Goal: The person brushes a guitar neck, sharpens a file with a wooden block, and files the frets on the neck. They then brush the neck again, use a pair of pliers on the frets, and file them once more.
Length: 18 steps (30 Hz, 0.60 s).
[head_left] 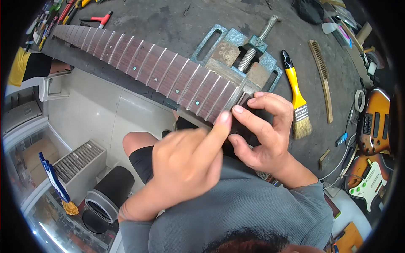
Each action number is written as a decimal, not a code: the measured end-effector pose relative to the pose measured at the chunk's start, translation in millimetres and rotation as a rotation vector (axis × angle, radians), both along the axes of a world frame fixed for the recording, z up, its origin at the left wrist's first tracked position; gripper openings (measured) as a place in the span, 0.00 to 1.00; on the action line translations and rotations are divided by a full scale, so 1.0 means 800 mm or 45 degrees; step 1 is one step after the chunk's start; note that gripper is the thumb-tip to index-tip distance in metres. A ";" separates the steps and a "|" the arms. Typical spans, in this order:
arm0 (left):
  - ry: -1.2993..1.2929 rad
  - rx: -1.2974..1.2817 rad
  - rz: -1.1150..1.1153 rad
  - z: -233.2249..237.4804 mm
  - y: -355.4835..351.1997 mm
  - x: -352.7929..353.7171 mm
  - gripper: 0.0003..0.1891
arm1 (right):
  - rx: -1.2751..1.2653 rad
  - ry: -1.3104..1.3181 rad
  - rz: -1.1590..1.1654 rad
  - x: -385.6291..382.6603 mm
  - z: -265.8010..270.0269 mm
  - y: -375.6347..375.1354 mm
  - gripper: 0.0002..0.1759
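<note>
A guitar neck (145,63) with a dark fretboard, metal frets and small greenish dot inlays lies diagonally across the bench. Its wide end rests beside a blue-grey metal vise (263,55). My left hand (185,156) is closed, its index finger stretched to the near edge of the fretboard by the last frets. The other fingers curl under and the thumb is hidden, so what they may hold does not show. My right hand (270,130) is open at the neck's end, index fingertip touching near a metal strip (235,98), thumb apart below.
Right of the vise lie a yellow-handled paintbrush (298,90) and a wooden wire brush (322,80). Two electric guitar bodies (373,122) stand at the far right. A red-handled tool (101,19) and several pens are at the back left. A black bin (112,189) stands on the floor.
</note>
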State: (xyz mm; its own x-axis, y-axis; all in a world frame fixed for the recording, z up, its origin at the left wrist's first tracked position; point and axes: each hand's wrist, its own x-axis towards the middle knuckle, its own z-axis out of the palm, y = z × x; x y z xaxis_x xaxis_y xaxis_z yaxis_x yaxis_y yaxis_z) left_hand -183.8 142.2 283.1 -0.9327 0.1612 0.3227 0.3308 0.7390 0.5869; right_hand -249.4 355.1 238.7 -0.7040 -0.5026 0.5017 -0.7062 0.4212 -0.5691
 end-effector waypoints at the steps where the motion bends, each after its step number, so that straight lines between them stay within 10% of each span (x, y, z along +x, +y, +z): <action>1: 0.048 0.055 0.017 -0.010 0.004 -0.003 0.29 | 0.003 -0.001 0.000 0.000 0.001 -0.001 0.36; 18: -0.119 0.008 0.019 0.010 -0.013 0.045 0.25 | -0.046 -0.047 -0.011 0.000 0.000 -0.001 0.34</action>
State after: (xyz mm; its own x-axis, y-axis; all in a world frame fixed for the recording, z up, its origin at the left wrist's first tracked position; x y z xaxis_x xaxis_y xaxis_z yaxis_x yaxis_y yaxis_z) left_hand -148.2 131.6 291.2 -0.9610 0.1455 0.2350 0.2634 0.7396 0.6194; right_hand -249.2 354.4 238.7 -0.7269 -0.4782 0.4929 -0.6806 0.4059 -0.6099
